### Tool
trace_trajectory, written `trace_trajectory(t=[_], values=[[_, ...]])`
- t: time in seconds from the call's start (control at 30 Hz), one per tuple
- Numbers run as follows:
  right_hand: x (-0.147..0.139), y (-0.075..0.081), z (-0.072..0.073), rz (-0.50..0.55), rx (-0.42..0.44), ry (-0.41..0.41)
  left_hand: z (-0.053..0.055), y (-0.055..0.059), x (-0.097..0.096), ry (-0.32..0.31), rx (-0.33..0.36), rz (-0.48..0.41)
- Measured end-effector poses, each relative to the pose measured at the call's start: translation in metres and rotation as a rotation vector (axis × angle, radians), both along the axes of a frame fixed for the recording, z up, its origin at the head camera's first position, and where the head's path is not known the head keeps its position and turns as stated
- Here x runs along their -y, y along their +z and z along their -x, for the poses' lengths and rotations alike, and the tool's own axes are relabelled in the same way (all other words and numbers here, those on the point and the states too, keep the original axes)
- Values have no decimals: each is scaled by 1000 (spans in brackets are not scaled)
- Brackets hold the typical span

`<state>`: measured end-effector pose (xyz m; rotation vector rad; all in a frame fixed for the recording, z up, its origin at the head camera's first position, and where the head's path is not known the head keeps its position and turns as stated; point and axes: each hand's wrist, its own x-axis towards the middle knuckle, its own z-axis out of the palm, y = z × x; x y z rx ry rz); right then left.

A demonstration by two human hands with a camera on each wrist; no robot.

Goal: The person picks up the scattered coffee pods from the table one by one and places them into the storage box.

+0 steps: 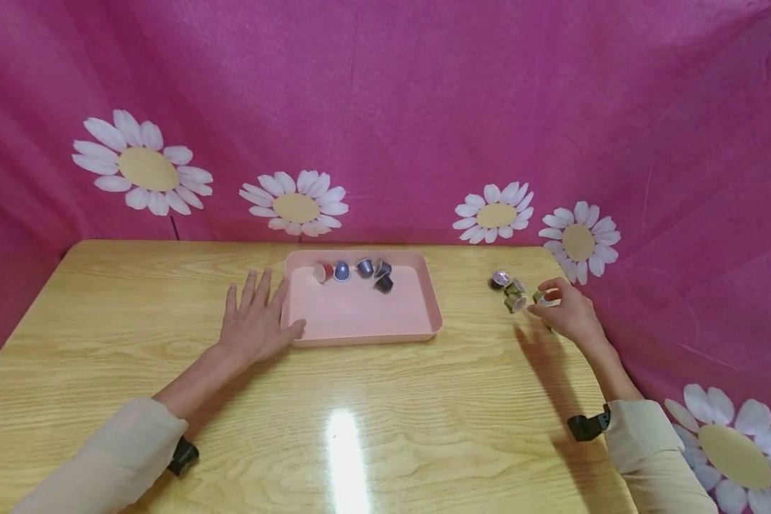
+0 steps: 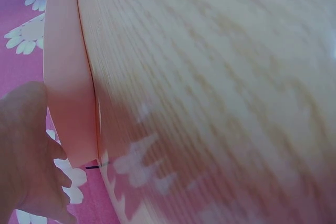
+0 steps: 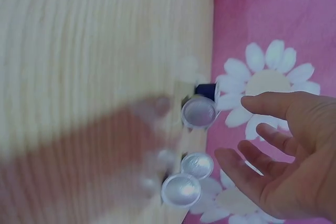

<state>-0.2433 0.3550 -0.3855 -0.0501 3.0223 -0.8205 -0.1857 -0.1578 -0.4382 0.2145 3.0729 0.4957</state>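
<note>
- Capsules, small and partly green, were seen at the far right part of the table, near its edge.
- Among them, one dark capsule with a shiny lid was placed at the left, just beside the green ones.
- The right hand was held near this group, and one green capsule was seen close to its fingertips; whether it was touched cannot be told.
- The fingers of the right hand were bent and kept apart, with a gap shown between them in the right wrist view, and nothing was seen gripped.
- The left hand was laid at the left end of a pink tray, with the fingers spread wide and the thumb placed over the near left corner.
- Inside the tray, five more capsules were gathered toward the far wall: a red one, a blue one, two dark bluish ones and a black one.
- Behind the table, a pink cloth was hung, and large white flowers were printed on it.
- Both forearms were covered by pale sleeves, and a black device was worn at the right cuff.
</note>
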Motion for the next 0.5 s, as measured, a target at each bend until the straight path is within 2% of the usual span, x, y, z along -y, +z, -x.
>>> trace_trajectory(t=[0.27,0.5], values=[[-20,-10,-2,-47,-7,-42,1,1,0,-3,-1,12],[-30,-14,-4,-72,23,-69,1,1,1,3,5,12]])
